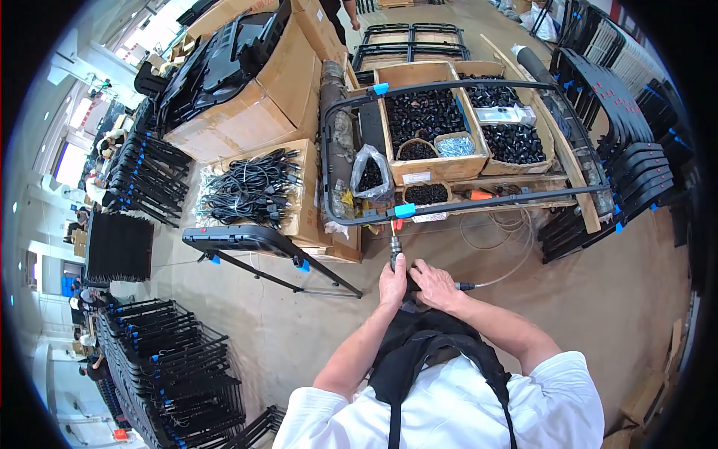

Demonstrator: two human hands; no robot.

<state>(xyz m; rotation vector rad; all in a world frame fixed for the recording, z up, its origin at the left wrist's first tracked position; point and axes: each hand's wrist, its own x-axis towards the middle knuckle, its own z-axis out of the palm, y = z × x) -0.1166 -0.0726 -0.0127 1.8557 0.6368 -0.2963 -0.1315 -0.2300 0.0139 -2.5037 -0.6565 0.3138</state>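
In front of me I hold an air-powered screwdriver (396,247), its long bit pointing away toward a black tubular frame (486,202). My left hand (392,283) is closed around the tool's body behind the chuck. My right hand (435,285) is closed around its rear part, beside a black hose fitting (465,286). The bit's tip reaches the frame's near bar next to a blue clip (404,211) with a small red piece; whether it touches is too small to tell. The frame lies across wooden boxes of black parts, with another blue clip (381,89) on its far bar.
A clear air hose (523,258) loops over the floor at right. Small tubs hold dark screws (426,194) and silver screws (455,147). Bundled black cables (250,187) lie on a carton at left, near a black console frame (243,239). Stacked frames (176,359) stand lower left.
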